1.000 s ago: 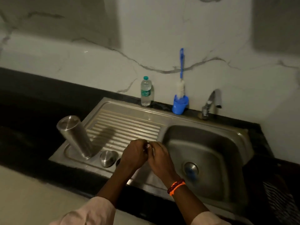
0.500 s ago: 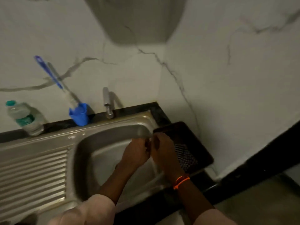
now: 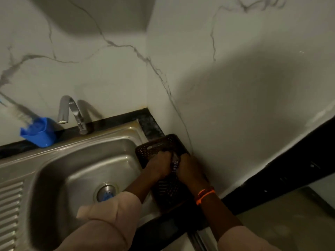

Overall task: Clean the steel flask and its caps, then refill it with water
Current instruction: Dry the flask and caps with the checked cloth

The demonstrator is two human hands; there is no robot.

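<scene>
While held over the dark tray [image 3: 145, 151] at the table's right corner, both hands meet round a small dark thing [image 3: 175, 163], too dim to name, perhaps a flask cap. Left hand [image 3: 159, 165] curled, fingers closed on it; right hand [image 3: 188, 169] likewise curled against it from the other side. Probably kept over the perforated tray so drips fall there, or to set it down to dry. Tap [image 3: 70, 113] dry, sink [image 3: 81, 160] just beside. Blue brush holder [image 3: 39, 132] behind. Flask itself out of view.
</scene>
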